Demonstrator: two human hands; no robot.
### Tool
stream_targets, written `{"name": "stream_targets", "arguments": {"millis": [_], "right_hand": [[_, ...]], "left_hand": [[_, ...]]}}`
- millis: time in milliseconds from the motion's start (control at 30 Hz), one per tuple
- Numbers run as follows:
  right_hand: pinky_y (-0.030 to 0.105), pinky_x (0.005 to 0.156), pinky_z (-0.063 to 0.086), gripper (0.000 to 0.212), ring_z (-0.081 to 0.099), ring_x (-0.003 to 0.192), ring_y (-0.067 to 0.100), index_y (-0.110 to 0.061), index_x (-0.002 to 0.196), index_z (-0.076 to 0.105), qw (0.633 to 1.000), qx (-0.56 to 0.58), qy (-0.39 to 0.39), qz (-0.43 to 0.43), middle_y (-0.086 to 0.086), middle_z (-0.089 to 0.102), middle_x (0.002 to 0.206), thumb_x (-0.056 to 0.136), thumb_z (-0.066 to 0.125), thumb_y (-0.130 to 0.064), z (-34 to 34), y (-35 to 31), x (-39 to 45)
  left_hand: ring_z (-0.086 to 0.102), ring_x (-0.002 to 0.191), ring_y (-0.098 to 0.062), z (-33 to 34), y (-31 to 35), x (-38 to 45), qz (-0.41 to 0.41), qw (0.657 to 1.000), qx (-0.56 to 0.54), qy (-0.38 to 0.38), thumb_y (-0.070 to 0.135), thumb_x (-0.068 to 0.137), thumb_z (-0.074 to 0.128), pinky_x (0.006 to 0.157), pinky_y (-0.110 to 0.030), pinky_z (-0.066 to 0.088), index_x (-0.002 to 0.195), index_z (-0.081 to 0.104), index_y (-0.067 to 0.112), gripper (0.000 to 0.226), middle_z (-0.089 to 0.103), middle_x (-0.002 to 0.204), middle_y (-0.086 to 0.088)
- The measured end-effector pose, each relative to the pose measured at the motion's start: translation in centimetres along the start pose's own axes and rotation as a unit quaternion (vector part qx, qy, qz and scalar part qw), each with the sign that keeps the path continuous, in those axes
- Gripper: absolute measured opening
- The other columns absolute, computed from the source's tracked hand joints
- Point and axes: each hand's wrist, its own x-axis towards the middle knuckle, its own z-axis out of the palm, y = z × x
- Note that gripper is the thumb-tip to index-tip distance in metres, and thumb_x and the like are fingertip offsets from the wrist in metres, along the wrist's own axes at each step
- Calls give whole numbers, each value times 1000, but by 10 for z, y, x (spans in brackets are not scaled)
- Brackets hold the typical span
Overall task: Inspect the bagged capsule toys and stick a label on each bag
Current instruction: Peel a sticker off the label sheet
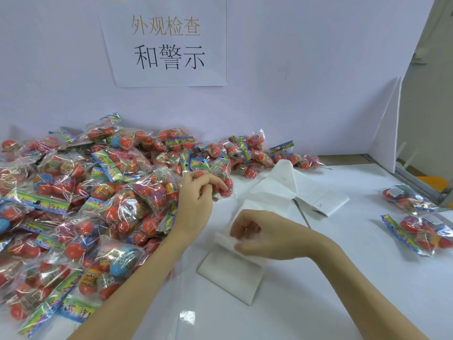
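Observation:
A big heap of clear bags (73, 192) with red and blue capsule toys covers the left of the white table. My left hand (198, 200) grips one bag (221, 177) at the heap's right edge, fingers curled over its red capsules. My right hand (259, 234) rests on a folded strip of white label sheet (232, 268) in the middle, thumb and fingers pinching at its upper edge. Whether a label is peeled off is not visible.
Two bags (416, 231) lie apart at the right of the table. More white label sheets (301, 190) lie unfolded behind my right hand. A paper sign (169, 42) hangs on the back wall. A white partition (384, 133) stands at the right.

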Motion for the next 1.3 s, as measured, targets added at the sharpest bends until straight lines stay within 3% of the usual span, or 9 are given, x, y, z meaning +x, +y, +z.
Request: {"name": "stream_targets", "arguments": {"millis": [133,300,400,667,833,967,1100,1200,1300], "right_hand": [[24,78,53,5,67,83,7,-23,95,74,987,65,139,-40,-9,73,90,96,71,-18,-11,8,4],[21,83,49,15,65,98,0,-28,105,76,951,66,297,-61,-19,74,97,99,67,-17,-11,16,11],[19,81,49,16,68,98,4,-31,110,73,930,102,348,-66,-15,74,102,98,71,-21,-11,18,13],[21,81,57,39,72,90,9,-30,124,62,920,203,329,-70,-14,74,88,92,79,-17,-17,18,10],[23,77,57,27,73,82,14,-23,116,70,916,199,343,-56,2,74,83,92,78,-13,-16,17,11],[27,80,59,27,73,85,17,-23,117,69,914,215,339,-59,3,75,87,94,76,-11,-13,16,13],[26,73,58,23,74,81,18,-22,113,70,911,229,339,-54,1,76,79,93,78,-15,-10,17,14],[26,70,55,13,74,78,23,-17,104,73,902,237,359,-44,5,75,76,93,78,-22,-10,18,16],[22,71,55,7,74,78,16,-19,95,74,902,216,372,-39,0,76,77,94,77,-25,-10,19,18]], "left_hand": [[67,100,-4,0,7,-2,-43,993,-90,-67,2,108,42,89,-45,57,93,78,8,40,53,113,6],[55,121,-15,3,9,-6,-42,986,-41,-154,56,94,54,92,-29,54,94,80,17,47,48,112,3],[57,99,-3,4,5,-5,-34,984,1,-174,40,93,71,78,-16,50,89,72,28,13,45,108,5],[60,103,-14,0,5,-1,-48,990,5,-131,39,104,55,70,-12,51,92,72,31,23,51,118,1],[56,115,-9,1,6,-2,-54,990,3,-131,56,96,48,76,-8,48,87,72,38,32,52,122,5],[50,123,-16,3,5,-2,-42,993,7,-114,51,92,63,79,-6,47,100,73,31,24,48,124,0],[52,115,-5,0,0,-1,-14,994,8,-111,28,94,74,75,-9,48,88,74,24,7,49,116,-3],[46,110,18,0,0,0,-40,992,18,-122,38,97,67,77,-2,41,83,71,27,19,48,118,5],[44,116,14,2,0,0,-43,990,28,-129,57,90,57,80,-2,37,87,73,28,33,48,124,7]]}}
